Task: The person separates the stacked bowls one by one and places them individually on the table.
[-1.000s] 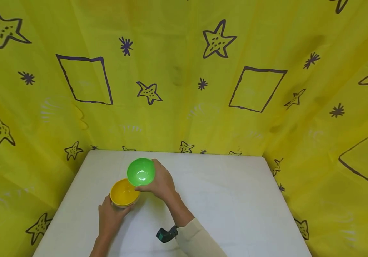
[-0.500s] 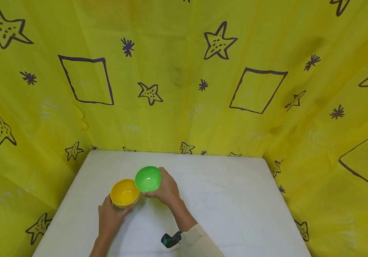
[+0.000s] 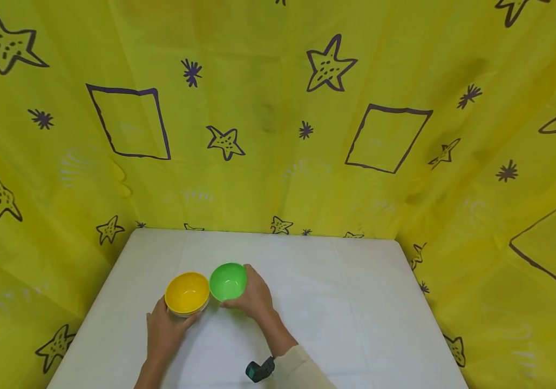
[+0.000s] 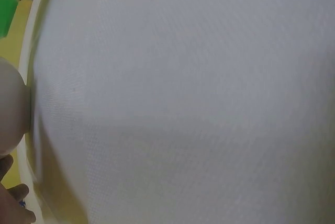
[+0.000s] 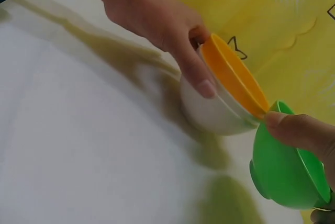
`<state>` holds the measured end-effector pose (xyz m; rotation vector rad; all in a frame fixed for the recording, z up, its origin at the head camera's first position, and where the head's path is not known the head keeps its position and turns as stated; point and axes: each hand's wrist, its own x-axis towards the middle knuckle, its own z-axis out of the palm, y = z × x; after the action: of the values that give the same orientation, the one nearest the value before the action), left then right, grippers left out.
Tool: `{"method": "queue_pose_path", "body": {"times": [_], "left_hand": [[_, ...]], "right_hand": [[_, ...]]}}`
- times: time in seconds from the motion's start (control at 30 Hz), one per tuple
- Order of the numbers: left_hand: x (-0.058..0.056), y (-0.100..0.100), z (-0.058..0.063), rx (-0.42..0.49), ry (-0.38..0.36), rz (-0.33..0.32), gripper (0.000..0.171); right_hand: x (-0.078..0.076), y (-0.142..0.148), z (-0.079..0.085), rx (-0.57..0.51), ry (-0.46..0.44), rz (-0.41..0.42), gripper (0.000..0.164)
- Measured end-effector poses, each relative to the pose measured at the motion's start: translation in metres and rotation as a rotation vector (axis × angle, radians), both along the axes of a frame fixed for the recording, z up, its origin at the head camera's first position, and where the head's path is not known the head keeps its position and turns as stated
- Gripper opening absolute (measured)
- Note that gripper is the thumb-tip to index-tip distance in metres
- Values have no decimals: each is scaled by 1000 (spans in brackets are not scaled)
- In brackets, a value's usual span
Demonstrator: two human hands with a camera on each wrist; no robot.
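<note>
My left hand grips a yellow bowl from its near left side, thumb along the outside. In the right wrist view a white bowl shows beneath the yellow one, which appears nested in it. My right hand holds a bright green bowl by its right side, thumb near the rim. The green bowl sits just right of the yellow one, and their rims are close together; whether they touch I cannot tell. In the right wrist view the green bowl is off the table, above its shadow.
The white-covered table extends to the right of both hands. Yellow curtains printed with stars stand along its back and sides. A dark device is on the right wrist, by a beige sleeve.
My right hand has moved the green bowl rightward and toward me, from over the yellow bowl's far edge to beside it. The left hand and the yellow bowl have stayed nearly still.
</note>
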<state>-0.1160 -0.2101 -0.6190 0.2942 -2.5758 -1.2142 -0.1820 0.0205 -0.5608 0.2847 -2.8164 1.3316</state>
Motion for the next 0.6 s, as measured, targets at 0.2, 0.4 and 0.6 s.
{"method": "queue_pose_path", "body": {"times": [0.2,0.4,0.6], "left_hand": [[0,1,1,1,10,3,102],[0,1,0,-4,14,8,102],[0,2,1,-4,24,4,102]], "right_hand": [[2,0,-7,6,-16,-11,93],[2,0,-14,39,-29,-23,95],[2,0,-19,53,-21,-20,98]]}}
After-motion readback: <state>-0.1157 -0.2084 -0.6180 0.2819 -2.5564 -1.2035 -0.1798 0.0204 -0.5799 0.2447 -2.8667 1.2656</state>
